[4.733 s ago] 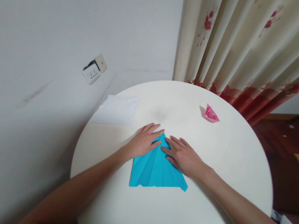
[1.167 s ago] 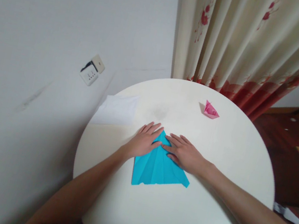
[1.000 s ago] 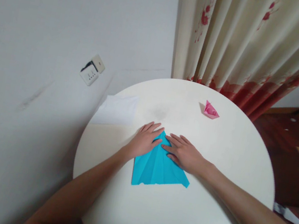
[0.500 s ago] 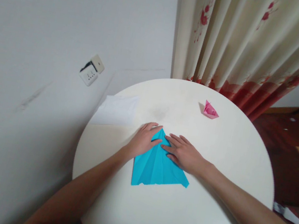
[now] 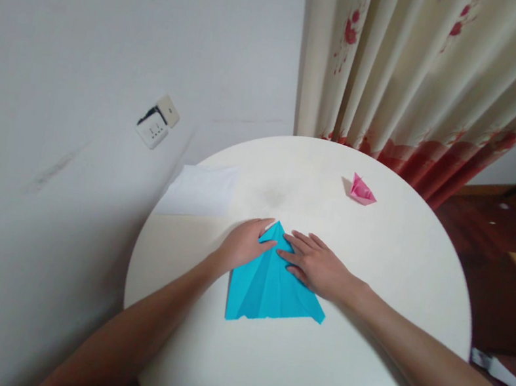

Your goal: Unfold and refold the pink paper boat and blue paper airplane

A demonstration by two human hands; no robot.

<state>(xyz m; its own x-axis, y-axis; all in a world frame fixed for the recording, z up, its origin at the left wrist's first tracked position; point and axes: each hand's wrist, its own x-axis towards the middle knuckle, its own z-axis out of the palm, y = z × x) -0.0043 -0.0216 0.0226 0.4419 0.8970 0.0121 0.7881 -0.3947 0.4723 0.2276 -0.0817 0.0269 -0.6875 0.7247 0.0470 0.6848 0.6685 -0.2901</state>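
Forearms are coming in from the near edge of the round white table (image 5: 354, 383), and I am watching both hands meet at the far tip of the blue folded paper (image 5: 271, 288). My left hand (image 5: 242, 243) is curling its fingers over the tip from the left side, pinching lightly at the point, I judge to keep the folded layers from springing apart. My right hand (image 5: 317, 267) is lying flat and spread, palm down, pressing the right flap against the table, gripping nothing. The paper is lying under and just nearer than both hands, a triangle widening toward me, with creases running from the tip to its near edge. Beyond the left hand, a white sheet (image 5: 201, 190) is resting flat near the table's edge. Farther past the right hand, well apart, a small pink folded piece (image 5: 362, 191) is sitting before the curtain (image 5: 410, 67).
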